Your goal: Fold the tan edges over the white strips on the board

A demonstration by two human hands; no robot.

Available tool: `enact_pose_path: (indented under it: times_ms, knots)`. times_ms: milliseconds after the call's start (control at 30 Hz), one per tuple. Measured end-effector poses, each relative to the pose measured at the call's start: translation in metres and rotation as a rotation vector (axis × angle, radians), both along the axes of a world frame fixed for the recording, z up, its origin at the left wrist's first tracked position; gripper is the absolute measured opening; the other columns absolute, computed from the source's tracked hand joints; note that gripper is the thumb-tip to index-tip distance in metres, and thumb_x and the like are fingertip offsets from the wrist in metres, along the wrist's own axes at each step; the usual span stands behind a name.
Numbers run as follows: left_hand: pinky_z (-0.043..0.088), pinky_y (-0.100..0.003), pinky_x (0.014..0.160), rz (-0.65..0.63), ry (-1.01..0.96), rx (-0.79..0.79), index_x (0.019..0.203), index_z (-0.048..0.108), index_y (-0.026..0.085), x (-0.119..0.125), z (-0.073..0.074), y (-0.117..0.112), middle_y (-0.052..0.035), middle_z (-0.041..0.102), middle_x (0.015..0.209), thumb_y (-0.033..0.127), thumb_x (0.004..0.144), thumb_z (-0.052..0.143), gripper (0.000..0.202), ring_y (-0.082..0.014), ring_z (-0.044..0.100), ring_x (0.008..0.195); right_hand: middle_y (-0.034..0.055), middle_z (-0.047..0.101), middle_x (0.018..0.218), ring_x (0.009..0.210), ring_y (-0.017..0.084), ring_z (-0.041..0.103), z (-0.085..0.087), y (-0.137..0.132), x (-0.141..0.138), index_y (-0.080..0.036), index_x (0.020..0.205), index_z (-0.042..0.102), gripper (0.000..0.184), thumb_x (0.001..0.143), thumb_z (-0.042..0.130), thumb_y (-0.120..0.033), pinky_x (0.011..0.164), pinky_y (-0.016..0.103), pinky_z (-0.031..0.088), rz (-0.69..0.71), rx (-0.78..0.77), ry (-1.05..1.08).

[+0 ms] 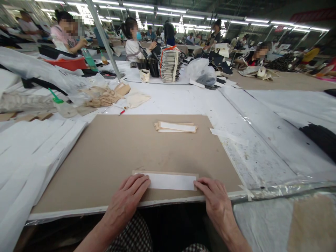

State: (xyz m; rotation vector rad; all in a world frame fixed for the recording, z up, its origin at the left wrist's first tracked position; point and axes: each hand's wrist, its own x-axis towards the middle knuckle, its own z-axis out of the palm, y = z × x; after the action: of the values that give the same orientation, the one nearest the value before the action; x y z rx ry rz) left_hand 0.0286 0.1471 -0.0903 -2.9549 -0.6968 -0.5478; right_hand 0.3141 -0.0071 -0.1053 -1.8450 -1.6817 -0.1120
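Note:
A narrow white strip point(172, 181) lies on a slightly larger tan backing piece near the front edge of a brown cardboard sheet point(118, 154). My left hand point(128, 199) rests flat on the strip's left end, fingers stretched out. My right hand point(215, 197) lies flat at the strip's right end, fingertips touching it. Neither hand holds anything. Farther back on the cardboard sits a small stack of similar tan and white strips point(175, 126).
Stacked white sheets point(31, 157) lie at the left. A loose white strip point(228, 136) sits right of the cardboard. A green-capped bottle point(61, 105), tan fabric pieces point(107, 95), a bound stack point(170, 64) and bags stand farther back. Several people work at the far tables.

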Motion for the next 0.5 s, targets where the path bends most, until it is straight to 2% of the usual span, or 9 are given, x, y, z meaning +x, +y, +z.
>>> enact_pose_path:
  times_ms: [133,300,367,500]
  knots:
    - [0.04,-0.041,0.099,0.045,-0.033,-0.063,0.115,0.061,0.017,0.001,0.004,0.001,-0.0078,0.066,0.117,0.003,0.09,0.034,0.039,-0.024,0.053,0.114,0.0067,0.067,0.11,0.102,0.02,0.062,-0.008,-0.004,0.009,-0.022,0.105,0.065,0.032,0.096,0.036,-0.012,0.089,0.038,0.051,-0.081,0.062,0.19]
    - [0.044,-0.04,0.093,0.079,-0.077,-0.13,0.105,0.062,0.018,0.01,0.015,-0.001,-0.0087,0.063,0.115,0.0,0.085,0.034,0.039,-0.0253,0.051,0.113,0.0084,0.065,0.117,0.103,0.022,0.061,-0.009,-0.009,0.004,-0.023,0.116,0.064,0.037,0.094,0.036,-0.01,0.09,0.041,0.05,-0.075,0.039,0.011]
    - [0.043,-0.042,0.094,0.073,-0.112,-0.132,0.105,0.061,0.017,0.023,0.02,-0.009,-0.01,0.061,0.117,-0.001,0.085,0.033,0.039,-0.0261,0.05,0.113,0.0092,0.062,0.119,0.102,0.022,0.06,-0.007,-0.01,0.0,-0.024,0.125,0.06,0.045,0.092,0.035,-0.006,0.088,0.041,0.049,-0.053,-0.01,-0.082]
    - [0.045,-0.038,0.095,-0.083,-0.093,-0.274,0.115,0.057,0.017,0.066,0.026,-0.033,-0.0085,0.059,0.116,-0.001,0.088,0.035,0.039,-0.0228,0.051,0.11,0.01,0.061,0.115,0.097,0.024,0.057,-0.002,-0.01,-0.006,-0.024,0.131,0.057,0.056,0.086,0.037,0.0,0.082,0.041,0.048,-0.016,-0.074,-0.228]
